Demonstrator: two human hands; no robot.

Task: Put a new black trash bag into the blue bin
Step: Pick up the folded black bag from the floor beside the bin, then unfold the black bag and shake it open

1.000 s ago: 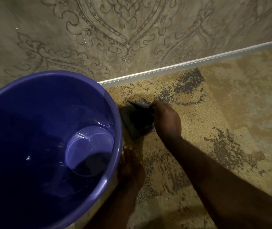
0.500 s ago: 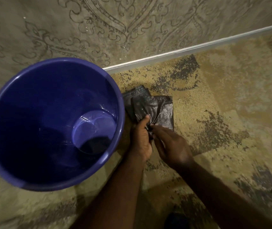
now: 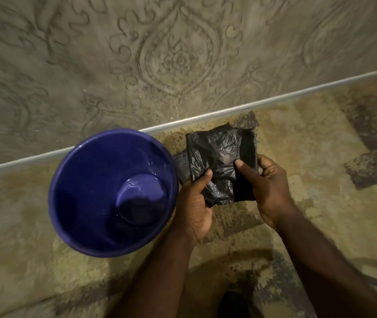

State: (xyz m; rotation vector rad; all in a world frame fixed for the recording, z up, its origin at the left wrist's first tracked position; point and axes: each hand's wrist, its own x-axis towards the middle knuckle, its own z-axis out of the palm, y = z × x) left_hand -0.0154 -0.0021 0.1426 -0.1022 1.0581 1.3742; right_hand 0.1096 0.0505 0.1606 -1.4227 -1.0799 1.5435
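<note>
The folded trash bag [image 3: 222,164] is held just right of the blue bin [image 3: 114,191], pinched at its near edge by the left hand [image 3: 194,203] and right hand [image 3: 267,187]; the left hand is nearer the bin.

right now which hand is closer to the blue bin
Left. The left hand grips the black trash bag right beside the blue bin rim; the right hand holds the bag's far side.
</note>
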